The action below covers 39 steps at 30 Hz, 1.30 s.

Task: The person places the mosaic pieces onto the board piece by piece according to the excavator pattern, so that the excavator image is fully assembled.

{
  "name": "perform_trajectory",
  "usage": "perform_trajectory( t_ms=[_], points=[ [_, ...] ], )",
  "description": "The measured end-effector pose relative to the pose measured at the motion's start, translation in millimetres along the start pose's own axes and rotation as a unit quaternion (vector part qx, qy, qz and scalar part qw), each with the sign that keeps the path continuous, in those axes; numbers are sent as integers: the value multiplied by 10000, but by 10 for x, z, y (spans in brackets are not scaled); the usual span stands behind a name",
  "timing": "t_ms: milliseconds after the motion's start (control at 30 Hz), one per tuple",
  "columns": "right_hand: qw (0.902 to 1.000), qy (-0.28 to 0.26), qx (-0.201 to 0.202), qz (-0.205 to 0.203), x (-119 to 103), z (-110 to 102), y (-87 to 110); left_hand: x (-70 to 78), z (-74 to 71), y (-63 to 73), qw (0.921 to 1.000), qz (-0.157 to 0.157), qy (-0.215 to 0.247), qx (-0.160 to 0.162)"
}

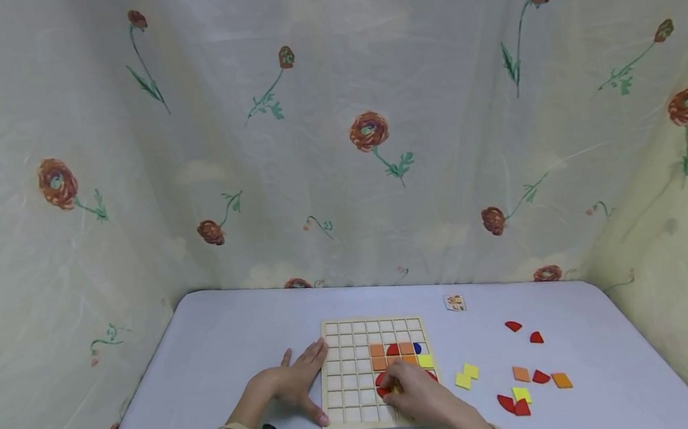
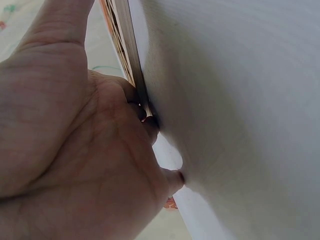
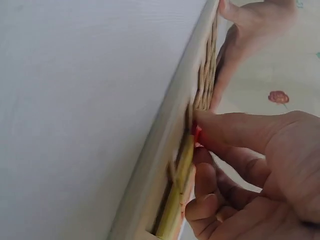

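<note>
1. So, head view first: the wooden grid board (image 1: 343,359) sits flat on the pale table (image 1: 218,347). The left hand (image 1: 294,384) lies flat with straight fingers against the board's left edge, bracing it and holding nothing. The right hand (image 1: 420,396) is over the board's lower right cells, fingertips pinching a red tile (image 1: 381,382) at about 10 o'clock from the knuckles. So the right hand is clearly the nearer one to that piece. Orange tiles (image 1: 378,350), a blue piece (image 1: 417,348) and a yellow tile (image 1: 426,361) already fill cells just above it, at 12 o'clock. Loose pieces (image 1: 524,394) lie scattered at 3 o'clock from the board, and a small card (image 1: 454,303) sits at 1 o'clock.

2. Left wrist view: left hand (image 2: 75,150) open, with fingertips (image 2: 175,177) pressed against the board's rim (image 2: 131,50). The board's edge runs away toward 12 o'clock.

3. Right wrist view: thumb and fingers (image 3: 235,132) pinch the red tile (image 3: 197,135) right against the grid slats (image 3: 205,85). Can't tell if it's seated in its cell yet. The other fingers are curled underneath.
</note>
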State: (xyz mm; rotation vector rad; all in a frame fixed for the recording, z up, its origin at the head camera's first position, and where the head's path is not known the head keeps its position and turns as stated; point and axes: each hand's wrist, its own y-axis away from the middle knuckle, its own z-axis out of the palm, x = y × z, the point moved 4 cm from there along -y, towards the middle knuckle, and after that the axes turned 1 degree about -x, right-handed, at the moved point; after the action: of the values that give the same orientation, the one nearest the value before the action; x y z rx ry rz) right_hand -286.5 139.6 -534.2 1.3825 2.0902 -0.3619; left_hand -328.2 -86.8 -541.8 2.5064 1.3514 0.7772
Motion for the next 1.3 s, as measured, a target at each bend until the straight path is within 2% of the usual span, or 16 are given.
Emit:
perform_trajectory(
  t_ms=[267,467,633,733,933,1300],
  points=[
    [9999,74,38,-103,16,-25,-3,5,-6,-4,10000,-12,-8,-16],
    [9997,234,85,-7,106,-200,86,39,-30,6,10000,56,-21,7],
    [9987,415,-280,82,198,-232,157,29,-17,22,10000,20,17,-22],
    [9983,485,-331,-46,217,-206,169,21,-12,28,10000,3,15,-7],
    [9978,590,-168,-254,235,-160,143,24,-9,27,10000,-49,57,-39],
    [9970,545,-113,-547,217,-211,164,13,-18,19,10000,-34,-45,-28]
  ],
)
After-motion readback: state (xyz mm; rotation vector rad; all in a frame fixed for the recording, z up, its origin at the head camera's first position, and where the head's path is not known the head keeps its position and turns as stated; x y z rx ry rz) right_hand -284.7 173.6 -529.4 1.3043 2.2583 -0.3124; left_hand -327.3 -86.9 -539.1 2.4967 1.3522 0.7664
